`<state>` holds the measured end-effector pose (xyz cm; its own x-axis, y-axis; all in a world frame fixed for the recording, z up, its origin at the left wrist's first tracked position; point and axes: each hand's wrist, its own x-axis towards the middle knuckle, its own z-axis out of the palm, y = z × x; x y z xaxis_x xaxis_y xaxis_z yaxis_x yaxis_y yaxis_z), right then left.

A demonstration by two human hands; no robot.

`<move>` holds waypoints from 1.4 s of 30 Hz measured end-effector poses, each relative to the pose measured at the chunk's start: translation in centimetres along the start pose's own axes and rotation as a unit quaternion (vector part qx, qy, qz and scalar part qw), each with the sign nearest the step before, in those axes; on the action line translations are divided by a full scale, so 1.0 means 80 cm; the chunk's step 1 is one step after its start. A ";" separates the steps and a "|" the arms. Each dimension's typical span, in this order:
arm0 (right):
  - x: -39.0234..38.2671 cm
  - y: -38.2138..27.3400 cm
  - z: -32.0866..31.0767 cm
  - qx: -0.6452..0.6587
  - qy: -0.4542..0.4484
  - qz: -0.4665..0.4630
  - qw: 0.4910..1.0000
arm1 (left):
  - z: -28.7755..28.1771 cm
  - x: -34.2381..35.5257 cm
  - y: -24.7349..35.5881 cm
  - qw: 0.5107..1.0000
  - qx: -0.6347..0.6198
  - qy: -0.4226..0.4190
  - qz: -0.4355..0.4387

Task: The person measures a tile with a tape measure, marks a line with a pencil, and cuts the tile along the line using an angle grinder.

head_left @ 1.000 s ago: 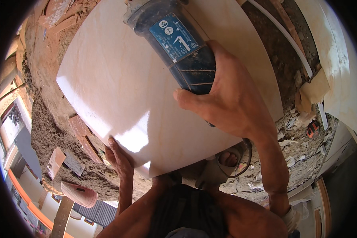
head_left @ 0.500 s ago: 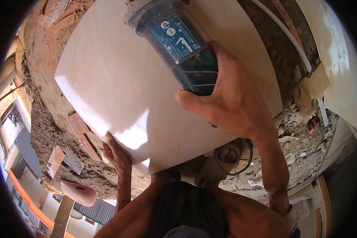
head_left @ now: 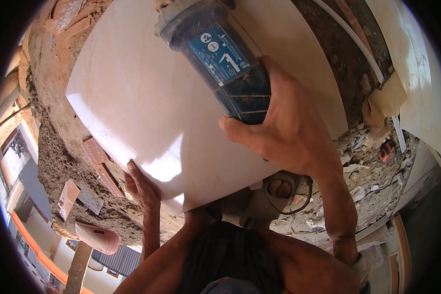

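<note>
My right hand (head_left: 294,127) is shut on the dark body of an angle grinder (head_left: 240,83), which has a blue label and a dusty head. The grinder lies over a large cream marble-look tile (head_left: 132,103); its disc is hidden. My left hand (head_left: 139,186) grips the tile's lower left edge, thumb on top, fingers partly underneath. A dark cord (head_left: 304,203) loops below my right hand, beside a sandaled foot (head_left: 279,188).
Broken reddish tile pieces (head_left: 103,166) and a pink curved piece (head_left: 97,237) lie on rubble at left. At right are a white strip (head_left: 353,44), cardboard (head_left: 384,103), an orange-and-black tape measure (head_left: 387,149), and more large cream panels (head_left: 421,78).
The grinder and my right hand have moved slightly down and right across the tile. The tile edge and my left hand appear a little higher and further left.
</note>
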<state>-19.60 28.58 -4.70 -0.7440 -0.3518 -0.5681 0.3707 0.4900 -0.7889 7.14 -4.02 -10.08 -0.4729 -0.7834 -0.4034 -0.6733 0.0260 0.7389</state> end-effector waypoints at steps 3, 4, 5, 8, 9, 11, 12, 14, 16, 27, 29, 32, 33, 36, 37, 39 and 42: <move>-0.005 0.003 -0.001 0.001 0.001 0.003 1.000 | 0.009 -0.003 0.008 1.000 -0.008 0.008 -0.004; -0.007 0.004 -0.001 0.002 0.000 0.005 1.000 | 0.011 -0.004 0.010 1.000 -0.013 0.011 -0.008; -0.009 0.004 -0.002 0.006 -0.001 0.006 1.000 | 0.012 -0.003 0.009 1.000 -0.018 0.011 -0.006; -0.012 0.004 -0.002 0.018 -0.010 0.016 1.000 | 0.008 -0.002 0.004 1.000 -0.023 0.007 0.005; -0.014 0.005 -0.003 0.020 -0.013 0.021 1.000 | 0.007 0.000 0.001 1.000 -0.022 -0.001 0.010; -0.016 0.007 -0.003 0.015 -0.009 0.023 1.000 | 0.012 0.000 -0.001 0.999 -0.025 0.002 0.031; -0.018 0.008 -0.002 0.013 -0.007 0.024 1.000 | 0.020 -0.002 -0.002 0.998 -0.030 0.013 0.048; -0.019 0.006 -0.005 0.024 -0.011 0.017 1.000 | 0.016 -0.004 0.013 0.998 -0.021 0.024 0.056; -0.023 0.007 -0.006 0.030 -0.010 0.015 0.999 | 0.006 -0.002 0.011 1.000 -0.014 0.007 0.021; -0.039 0.018 -0.008 0.030 -0.013 0.025 0.999 | 0.009 -0.001 0.007 1.000 -0.019 -0.001 -0.003; -0.043 0.017 -0.011 0.035 -0.016 0.024 0.999 | 0.005 -0.003 0.009 1.000 -0.019 0.000 0.002; -0.043 0.019 -0.010 0.027 -0.015 0.037 0.999 | 0.010 0.004 -0.005 1.000 -0.026 0.001 0.015; -0.045 0.020 -0.010 0.029 -0.015 0.038 0.999 | 0.016 0.001 -0.001 0.999 -0.028 0.010 0.041; -0.051 0.022 -0.012 0.030 -0.015 0.035 0.999 | 0.011 0.001 0.001 0.999 -0.031 -0.007 0.031; -0.053 0.022 -0.013 0.032 -0.016 0.038 0.999 | 0.008 0.001 0.002 0.999 -0.031 -0.020 0.014; -0.056 0.022 -0.014 0.036 -0.017 0.040 0.998 | 0.004 0.002 0.002 1.000 -0.020 -0.021 0.009; -0.060 0.025 -0.012 0.040 -0.015 0.033 0.999 | 0.010 -0.001 0.007 1.000 -0.020 -0.017 0.012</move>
<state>-15.85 32.02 -3.29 -0.6999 -0.3462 -0.6248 0.4619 0.4478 -0.7656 6.32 -3.47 -10.06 -0.5080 -0.7617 -0.4023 -0.6383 0.0192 0.7696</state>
